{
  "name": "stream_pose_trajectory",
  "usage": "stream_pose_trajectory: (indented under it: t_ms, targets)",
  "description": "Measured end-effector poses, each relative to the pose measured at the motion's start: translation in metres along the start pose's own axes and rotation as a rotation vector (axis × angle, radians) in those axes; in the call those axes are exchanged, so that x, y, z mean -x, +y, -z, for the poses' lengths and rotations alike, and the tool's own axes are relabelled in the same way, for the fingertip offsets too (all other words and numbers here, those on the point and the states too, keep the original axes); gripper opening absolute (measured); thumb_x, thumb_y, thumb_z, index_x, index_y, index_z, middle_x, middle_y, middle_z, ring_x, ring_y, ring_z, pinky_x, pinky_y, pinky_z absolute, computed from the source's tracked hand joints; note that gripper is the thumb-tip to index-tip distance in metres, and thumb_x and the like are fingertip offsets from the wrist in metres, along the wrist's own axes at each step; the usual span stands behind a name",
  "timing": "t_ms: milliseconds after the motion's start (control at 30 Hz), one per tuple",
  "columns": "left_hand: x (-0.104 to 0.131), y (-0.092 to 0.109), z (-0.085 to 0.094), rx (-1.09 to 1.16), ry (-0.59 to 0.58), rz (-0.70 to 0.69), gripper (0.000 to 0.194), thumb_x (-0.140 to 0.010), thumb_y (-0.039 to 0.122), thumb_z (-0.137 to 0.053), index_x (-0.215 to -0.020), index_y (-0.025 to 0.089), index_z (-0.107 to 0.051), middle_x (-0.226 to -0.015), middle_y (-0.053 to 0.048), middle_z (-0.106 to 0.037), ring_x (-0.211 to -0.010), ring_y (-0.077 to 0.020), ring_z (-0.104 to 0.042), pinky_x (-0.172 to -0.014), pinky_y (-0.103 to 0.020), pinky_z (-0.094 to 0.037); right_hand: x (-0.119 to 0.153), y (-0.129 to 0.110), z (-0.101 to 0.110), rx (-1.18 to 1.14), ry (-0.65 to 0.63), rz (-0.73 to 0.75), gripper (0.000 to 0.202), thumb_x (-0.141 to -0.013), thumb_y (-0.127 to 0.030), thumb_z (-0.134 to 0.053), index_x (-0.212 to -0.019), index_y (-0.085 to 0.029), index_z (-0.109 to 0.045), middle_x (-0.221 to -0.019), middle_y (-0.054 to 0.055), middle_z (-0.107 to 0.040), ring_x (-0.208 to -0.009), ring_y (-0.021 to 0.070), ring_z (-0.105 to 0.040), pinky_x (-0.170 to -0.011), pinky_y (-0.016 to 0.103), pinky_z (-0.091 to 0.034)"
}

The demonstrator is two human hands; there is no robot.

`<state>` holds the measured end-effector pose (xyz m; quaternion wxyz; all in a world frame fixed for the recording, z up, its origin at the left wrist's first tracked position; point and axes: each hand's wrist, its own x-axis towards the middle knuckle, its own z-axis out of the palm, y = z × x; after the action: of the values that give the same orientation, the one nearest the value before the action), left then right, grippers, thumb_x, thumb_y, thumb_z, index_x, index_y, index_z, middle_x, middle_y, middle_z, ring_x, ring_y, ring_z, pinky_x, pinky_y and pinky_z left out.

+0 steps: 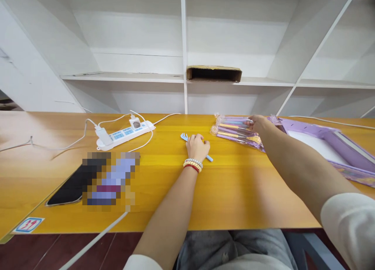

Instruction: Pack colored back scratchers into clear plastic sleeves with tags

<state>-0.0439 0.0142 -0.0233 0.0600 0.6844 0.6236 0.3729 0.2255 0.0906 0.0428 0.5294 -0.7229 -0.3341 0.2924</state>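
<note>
My left hand (198, 147) rests on the table, closed over a light-blue stick with a pronged, fork-like head (184, 137). The prongs stick out at its upper left, and the handle end (209, 158) shows at its lower right. My right hand (258, 123) reaches over to clear plastic packets (231, 123) of slim purple, yellow and blue sticks. Its fingers curl down onto the upper packet and are partly hidden. Another packet (234, 137) lies just in front. Beside that hand sits a purple open box (304, 125) with a white inside.
A white power strip (125, 135) with plugged-in chargers and trailing cables lies left. In front are a black phone (70, 184) and a pixelated item (113, 180). A white cable (96, 238) crosses the table's front edge. White shelves behind hold a cardboard box (213, 68).
</note>
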Motion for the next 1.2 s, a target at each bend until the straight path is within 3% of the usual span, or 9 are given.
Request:
stream_pose_trajectory:
  t_ms: [100,200,300,400,500,600,900,1100,1200]
  targets:
    - [-0.002,-0.002,0.001,-0.044,-0.038,0.014,0.017,-0.074,0.028,-0.053,-0.088,0.019,-0.058,-0.096,-0.007,-0.061,-0.098,-0.0227,-0.053,-0.086,-0.035,-0.037,0.0,0.003,0.01,0.008,-0.02,-0.136,0.033,-0.093,-0.028,-0.039,-0.12,-0.011,-0.048,-0.118,0.011,-0.051,-0.1,0.0159,-0.055,-0.084,0.041,-0.046]
    - [-0.003,-0.002,0.005,-0.118,-0.069,0.032,0.02,-0.075,0.03,-0.052,-0.09,0.019,-0.058,-0.099,-0.009,-0.061,-0.101,-0.0244,-0.053,-0.086,-0.036,-0.039,0.006,0.009,0.021,0.035,0.03,-0.128,0.031,-0.088,-0.029,-0.049,-0.114,-0.012,-0.052,-0.109,0.01,-0.057,-0.092,0.0164,-0.058,-0.076,0.036,-0.05]
    - [-0.001,0.001,0.01,-0.189,-0.13,0.053,0.023,-0.075,0.031,-0.05,-0.092,0.018,-0.058,-0.098,-0.012,-0.062,-0.099,-0.0254,-0.055,-0.082,-0.035,-0.042,0.021,0.018,0.031,0.098,0.109,-0.032,0.015,-0.079,-0.021,-0.058,-0.088,-0.01,-0.061,-0.075,0.007,-0.062,-0.065,0.014,-0.056,-0.055,0.026,-0.045]
    - [0.001,0.004,0.013,-0.241,-0.227,0.11,0.026,-0.077,0.033,-0.047,-0.095,0.017,-0.058,-0.094,-0.014,-0.065,-0.093,-0.0265,-0.06,-0.074,-0.035,-0.044,0.042,0.036,0.038,0.192,0.125,0.097,0.008,-0.069,-0.018,-0.061,-0.064,-0.012,-0.062,-0.056,0.005,-0.058,-0.056,0.0145,-0.052,-0.053,0.027,-0.04]
    - [0.002,0.003,0.012,-0.299,-0.28,0.126,0.028,-0.078,0.035,-0.046,-0.094,0.016,-0.058,-0.09,-0.015,-0.066,-0.088,-0.0274,-0.062,-0.07,-0.035,-0.046,0.061,0.06,0.041,0.421,0.094,0.369,0.011,-0.069,-0.022,-0.055,-0.065,-0.016,-0.063,-0.059,0.003,-0.061,-0.058,0.0161,-0.055,-0.058,0.028,-0.04]
    - [0.002,0.0,0.009,-0.346,-0.28,0.103,0.027,-0.078,0.033,-0.045,-0.094,0.016,-0.058,-0.088,-0.015,-0.066,-0.087,-0.0284,-0.063,-0.068,-0.036,-0.046,0.074,0.084,0.045,0.487,0.105,0.456,0.016,-0.07,-0.027,-0.052,-0.068,-0.017,-0.064,-0.065,0.004,-0.064,-0.065,0.0182,-0.058,-0.062,0.028,-0.041]
    - [0.001,0.001,0.008,-0.355,-0.293,0.133,0.029,-0.077,0.024,-0.043,-0.103,0.017,-0.053,-0.091,-0.014,-0.066,-0.089,-0.0293,-0.062,-0.071,-0.037,-0.046,0.082,0.093,0.057,0.417,-0.071,0.543,0.019,-0.071,-0.03,-0.05,-0.071,-0.017,-0.064,-0.064,0.003,-0.065,-0.063,0.0173,-0.058,-0.061,0.027,-0.041]
    - [-0.001,-0.001,0.008,-0.306,-0.299,0.149,0.029,-0.079,0.023,-0.042,-0.105,0.021,-0.053,-0.092,-0.012,-0.066,-0.09,-0.0276,-0.062,-0.073,-0.036,-0.044,0.091,0.096,0.046,0.551,-0.464,0.679,0.019,-0.074,-0.032,-0.052,-0.076,-0.018,-0.065,-0.065,0.001,-0.065,-0.059,0.0145,-0.058,-0.058,0.024,-0.041]
    - [-0.002,-0.001,0.009,-0.301,-0.308,0.15,0.029,-0.079,0.025,-0.041,-0.106,0.022,-0.053,-0.094,-0.012,-0.065,-0.09,-0.0277,-0.061,-0.072,-0.036,-0.044,0.095,0.099,0.043,0.6,-0.551,0.707,0.018,-0.074,-0.032,-0.053,-0.077,-0.019,-0.065,-0.069,0.001,-0.067,-0.062,0.0139,-0.059,-0.059,0.024,-0.041]
